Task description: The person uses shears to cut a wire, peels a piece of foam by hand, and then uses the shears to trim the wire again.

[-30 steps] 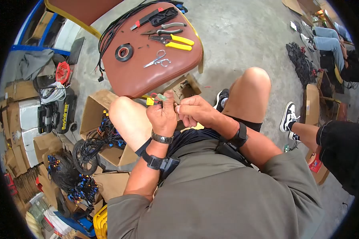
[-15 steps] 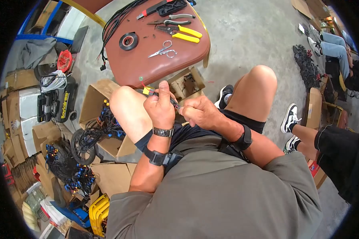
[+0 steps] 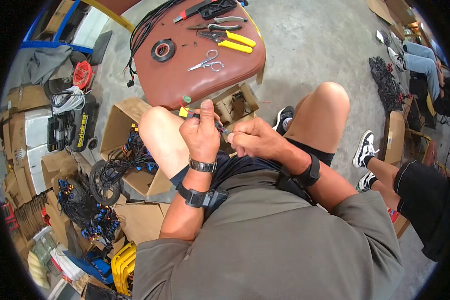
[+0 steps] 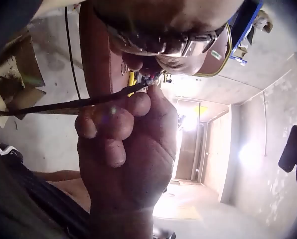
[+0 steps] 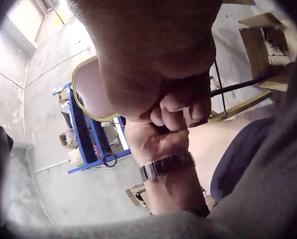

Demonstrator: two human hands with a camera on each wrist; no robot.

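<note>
In the head view my left hand (image 3: 200, 134) grips a bundle of thin wires with the thumb pointing up. A yellow piece (image 3: 184, 112) sticks out past its fingers, and a small translucent green piece (image 3: 186, 99) shows just beyond. To its right, my right hand (image 3: 255, 138) pinches the wires (image 3: 222, 129) between the two hands, fingers curled. From the left wrist view, a black cable (image 4: 64, 104) runs over the right hand's curled fingers (image 4: 119, 122) to its thumb tip, close to the left hand. Palm and fingers hide much of the wiring in the right wrist view.
A brown padded chair (image 3: 200, 82) ahead bears black tape (image 3: 163, 50), scissors (image 3: 206, 62), yellow-handled wire strippers (image 3: 235, 44), pliers (image 3: 222, 27) and black cables (image 3: 144, 31). Open cardboard boxes (image 3: 116, 117) stand by the knees. Another person's legs (image 3: 385, 162) are at right.
The right hand has drawn slightly away from the left, exposing wires between them. The left thumb has straightened upward, and the green piece now shows beyond the hand. The head view has shifted slightly.
</note>
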